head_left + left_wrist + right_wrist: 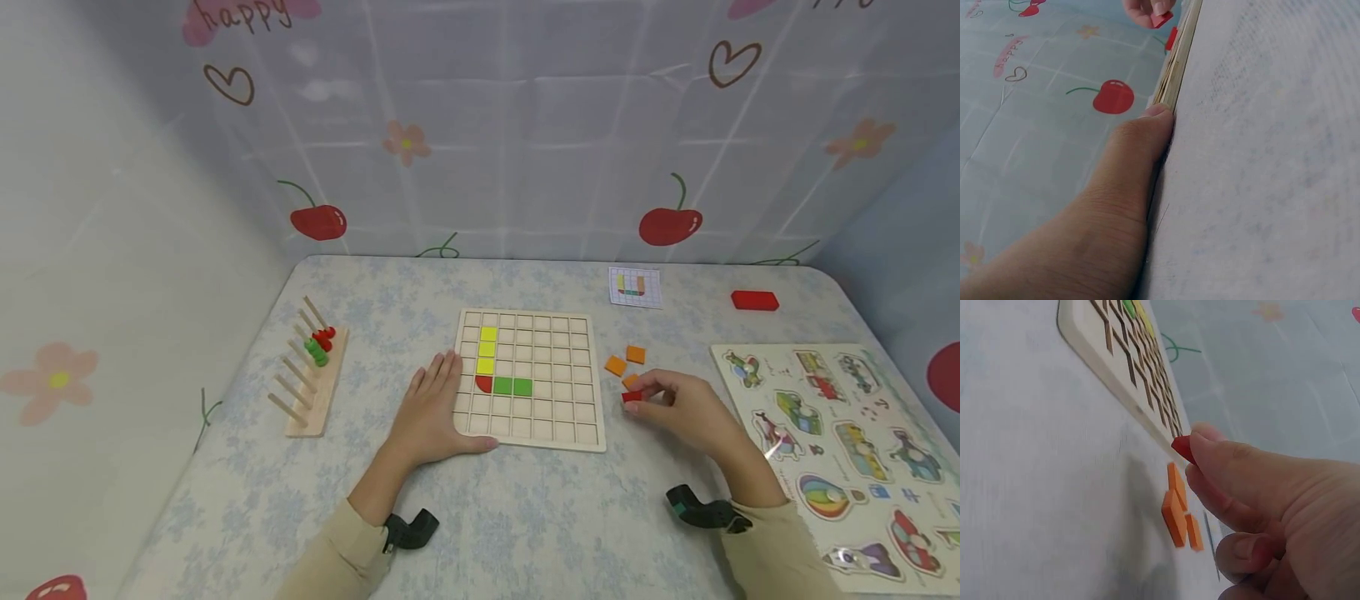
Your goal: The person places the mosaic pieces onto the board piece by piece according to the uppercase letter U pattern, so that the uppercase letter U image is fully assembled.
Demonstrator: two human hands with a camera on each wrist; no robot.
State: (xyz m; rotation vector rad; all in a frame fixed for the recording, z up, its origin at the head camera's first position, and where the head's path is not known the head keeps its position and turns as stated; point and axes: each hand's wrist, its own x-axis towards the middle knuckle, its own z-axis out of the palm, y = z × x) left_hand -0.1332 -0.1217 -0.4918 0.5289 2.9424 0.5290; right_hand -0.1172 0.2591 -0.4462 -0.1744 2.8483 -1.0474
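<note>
Thumb and fingers of my right hand [686,410] pinch a small red tile [1182,447] beside the grid board, over the near end of three orange tiles [1174,517]. My left hand [427,414] lies flat with straight fingers along the left side of the wooden grid board [555,432], its thumb [1159,119] at the near edge. In the grid, three yellow tiles [487,351] form a column. Below them sits a red tile with a rounded corner [483,384], followed to the right by two green tiles [513,387].
A card with a coloured grid pattern [635,287] lies behind the orange tiles. Farther right are a red block [755,300] and a picture puzzle board [813,450]. On the left stands a wooden peg rack [324,407] with green beads [316,352] and red beads [322,338].
</note>
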